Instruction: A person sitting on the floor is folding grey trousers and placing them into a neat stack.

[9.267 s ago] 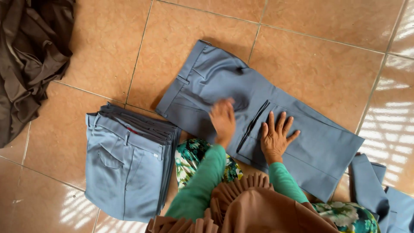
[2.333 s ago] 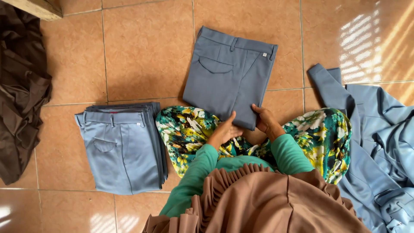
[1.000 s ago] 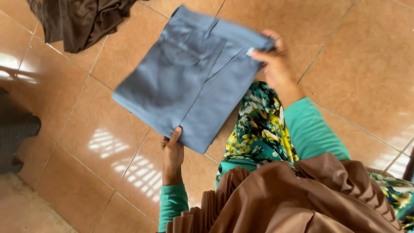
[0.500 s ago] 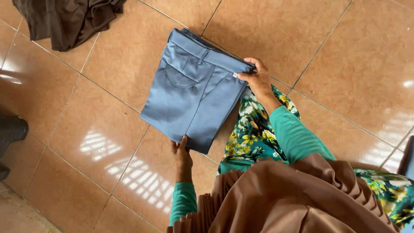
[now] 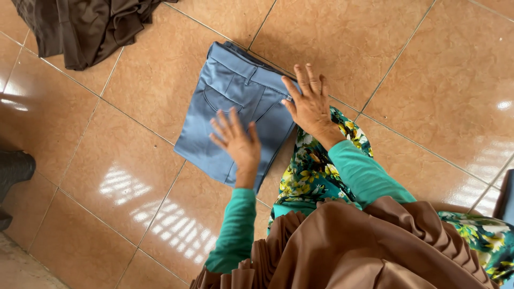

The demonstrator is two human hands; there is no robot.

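Observation:
A stack of folded blue-grey trousers [image 5: 225, 101] lies on the orange tiled floor [image 5: 417, 64], waistband away from me and a back pocket showing on top. My left hand [image 5: 235, 140] rests flat on the lower part of the top pair, fingers spread. Fingers apart, my right hand [image 5: 309, 101] lies palm down on the right edge of the stack near the waistband. Neither hand grips the cloth. Green sleeves cover both arms.
A heap of dark brown cloth [image 5: 85, 24] lies at the top left. A dark object [image 5: 13, 168] sits at the left edge. My floral skirt [image 5: 316, 171] and brown pleated garment [image 5: 364, 246] fill the lower right. A dark blue cloth edge [image 5: 506, 195] shows far right.
The folded trousers were carried left and set down on the stack. Both hands have let go of the edges and now lie flat on top.

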